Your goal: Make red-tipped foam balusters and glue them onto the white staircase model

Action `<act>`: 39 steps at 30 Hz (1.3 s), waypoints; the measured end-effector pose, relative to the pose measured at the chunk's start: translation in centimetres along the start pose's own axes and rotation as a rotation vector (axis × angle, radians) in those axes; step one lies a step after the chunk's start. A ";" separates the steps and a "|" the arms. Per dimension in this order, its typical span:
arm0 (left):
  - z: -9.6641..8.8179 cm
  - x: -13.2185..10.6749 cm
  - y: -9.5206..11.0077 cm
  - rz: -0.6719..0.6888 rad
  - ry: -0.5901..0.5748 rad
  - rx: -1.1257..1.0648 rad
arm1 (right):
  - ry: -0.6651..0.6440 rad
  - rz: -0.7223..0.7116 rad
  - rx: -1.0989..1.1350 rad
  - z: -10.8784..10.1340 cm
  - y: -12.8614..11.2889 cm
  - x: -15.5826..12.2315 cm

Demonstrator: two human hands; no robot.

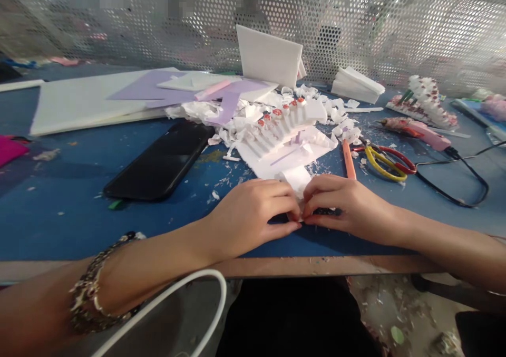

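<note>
Near the table's front edge, my left hand (263, 209) and my right hand (340, 204) meet, the fingertips of both pinching a small curled white strip (296, 179) that looks like paper or thin foam. Its lower end is hidden between my fingers. Just beyond it lies a flat white sheet (256, 164), and on that rests a row of white rolls with red tips (276, 130). An orange-handled tool (348, 159) lies just beyond my right hand.
A black phone (162, 162) lies to the left. White scraps (343, 119) surround the rolls, with white and purple sheets (134, 96) behind. Red-and-yellow-handled pliers (385, 162) and a pink corded tool (427, 134) are at right. A perforated metal screen (158, 30) stands at the back.
</note>
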State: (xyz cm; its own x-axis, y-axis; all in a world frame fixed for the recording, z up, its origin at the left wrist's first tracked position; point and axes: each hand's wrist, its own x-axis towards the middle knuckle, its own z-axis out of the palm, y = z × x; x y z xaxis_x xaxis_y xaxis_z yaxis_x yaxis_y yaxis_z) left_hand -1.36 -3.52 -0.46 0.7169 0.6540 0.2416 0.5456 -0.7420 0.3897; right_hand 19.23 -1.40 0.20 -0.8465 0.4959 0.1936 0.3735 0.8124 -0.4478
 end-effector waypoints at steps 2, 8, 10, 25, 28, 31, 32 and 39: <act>0.1 0.0 0.0 0.010 0.002 0.017 | 0.000 -0.004 -0.018 0.1 0.0 0.0; 0.2 0.0 0.1 -0.059 0.006 -0.047 | -0.007 0.046 0.027 0.0 -0.1 0.3; 0.2 0.1 0.1 -0.080 0.004 -0.075 | -0.011 0.056 0.045 -0.1 -0.1 0.4; -0.1 -0.4 -0.3 0.061 0.047 0.118 | -0.025 0.032 0.058 -0.1 0.0 0.4; -0.2 -0.2 -0.1 0.000 0.025 0.092 | -0.044 0.024 0.089 -0.3 0.2 0.3; -0.2 0.3 0.2 -0.098 -0.007 0.073 | -0.046 0.037 0.088 -0.3 0.4 0.4; -0.3 0.4 0.3 -0.126 -0.012 0.080 | -0.042 0.038 0.074 -0.3 0.4 0.4; 0.0 0.9 1.1 -0.132 -0.007 0.252 | 0.008 -0.001 -0.187 0.8 -0.1 0.3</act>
State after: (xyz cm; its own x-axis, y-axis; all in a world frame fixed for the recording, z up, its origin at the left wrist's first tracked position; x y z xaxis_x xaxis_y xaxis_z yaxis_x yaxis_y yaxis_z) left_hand -0.11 -3.72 0.16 0.6352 0.7469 0.1965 0.7245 -0.6644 0.1836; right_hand 18.64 -1.52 -0.40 -0.8444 0.4966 0.2013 0.4371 0.8556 -0.2774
